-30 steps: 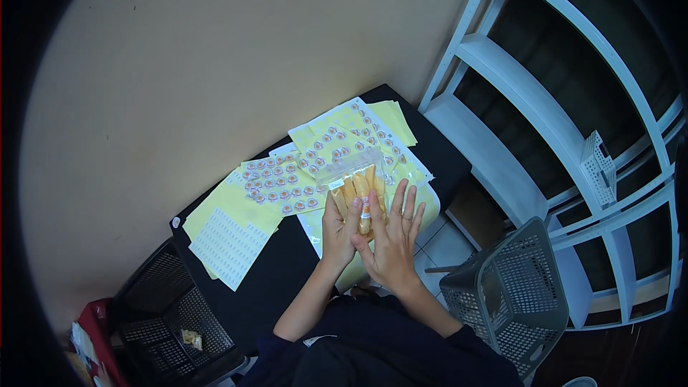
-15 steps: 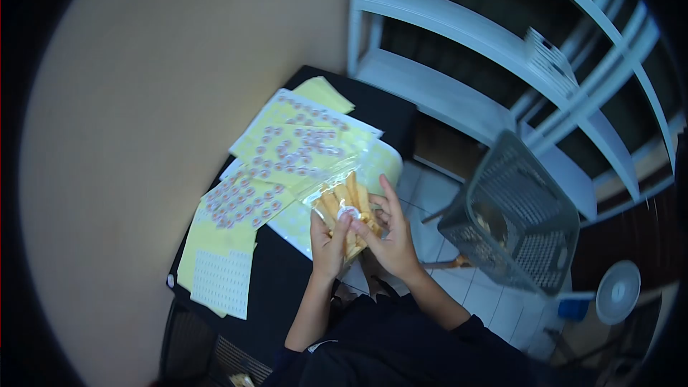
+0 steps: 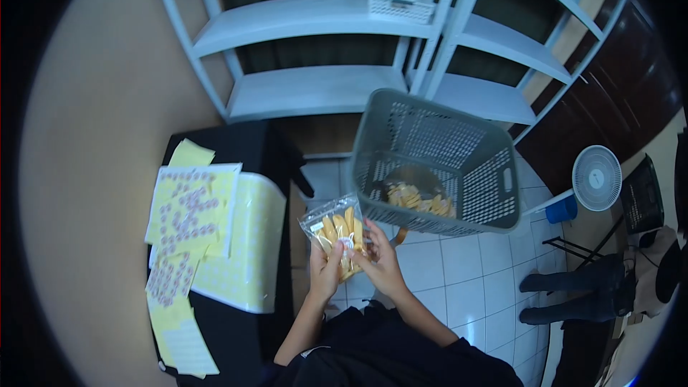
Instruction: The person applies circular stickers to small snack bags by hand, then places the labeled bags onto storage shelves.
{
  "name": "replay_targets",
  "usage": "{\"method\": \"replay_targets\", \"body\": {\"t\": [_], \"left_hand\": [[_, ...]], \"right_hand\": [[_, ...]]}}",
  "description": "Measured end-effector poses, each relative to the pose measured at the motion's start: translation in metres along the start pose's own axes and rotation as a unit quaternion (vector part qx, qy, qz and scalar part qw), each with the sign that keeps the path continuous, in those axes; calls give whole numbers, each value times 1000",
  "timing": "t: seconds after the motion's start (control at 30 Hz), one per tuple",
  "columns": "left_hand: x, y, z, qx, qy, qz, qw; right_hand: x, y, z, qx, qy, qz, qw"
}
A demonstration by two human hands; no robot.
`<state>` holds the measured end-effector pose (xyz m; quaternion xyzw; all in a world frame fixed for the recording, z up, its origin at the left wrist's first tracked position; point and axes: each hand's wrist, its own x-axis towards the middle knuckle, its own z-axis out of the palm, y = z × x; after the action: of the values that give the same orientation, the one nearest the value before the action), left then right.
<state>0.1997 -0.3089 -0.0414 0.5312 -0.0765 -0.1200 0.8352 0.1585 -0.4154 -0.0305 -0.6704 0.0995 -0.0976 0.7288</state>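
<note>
Between my two hands is a clear plastic bag of yellow stick-shaped snacks (image 3: 341,227), with a round sticker on its front. My left hand (image 3: 327,272) grips the bag's left side, thumb laid over the front. On the right edge, my right hand (image 3: 381,264) holds it with the thumb close to the sticker. Just beyond the bag stands a large grey-green plastic basket (image 3: 444,111), in which several similar snack bags (image 3: 419,201) lie at the bottom.
A black-covered table (image 3: 247,347) at left carries yellow sticker sheets (image 3: 188,204). White shelves (image 3: 301,18) line the back, with a small white basket (image 3: 398,1) on one. A fan (image 3: 597,179) and another person (image 3: 609,283) are at right.
My view has swung to the right, so the table now sits further left and the large basket lies ahead. The bag stays in both hands, and another person has come into view.
</note>
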Motion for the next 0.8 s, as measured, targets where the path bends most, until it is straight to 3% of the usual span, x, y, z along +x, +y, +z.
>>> {"method": "replay_targets", "body": {"t": [0.07, 0.13, 0.17, 0.27, 0.37, 0.47, 0.67, 0.73, 0.77, 0.8], "left_hand": [[10, -26, 25, 11, -54, -31, 998], [21, -50, 56, 9, -78, -36, 996], [26, -63, 73, 30, -106, -45, 993], [33, -85, 134, 23, -156, -60, 986], [40, -105, 177, 78, -202, -7, 976], [36, -117, 203, 41, -260, -123, 957], [37, -132, 213, 106, -338, -194, 915], [36, -140, 217, 325, -404, -75, 852], [37, -160, 216, 372, -419, -11, 828], [41, -165, 224, 371, -424, -10, 826]], "right_hand": [[0, 0, -37, 23, 30, -1, 999], [3, 4, -85, 57, -23, 73, 995], [3, 3, -106, 56, -15, 66, 996], [-3, -1, -164, 65, 47, 56, 995], [-2, -3, -210, 80, 160, 40, 983], [-7, -6, -247, 54, 154, 84, 983], [-22, 7, -282, 99, 162, 101, 977], [-32, 13, -296, 103, 248, 100, 958], [-36, 19, -310, 101, 278, 89, 951], [-39, 22, -326, 101, 283, 87, 950]]}}
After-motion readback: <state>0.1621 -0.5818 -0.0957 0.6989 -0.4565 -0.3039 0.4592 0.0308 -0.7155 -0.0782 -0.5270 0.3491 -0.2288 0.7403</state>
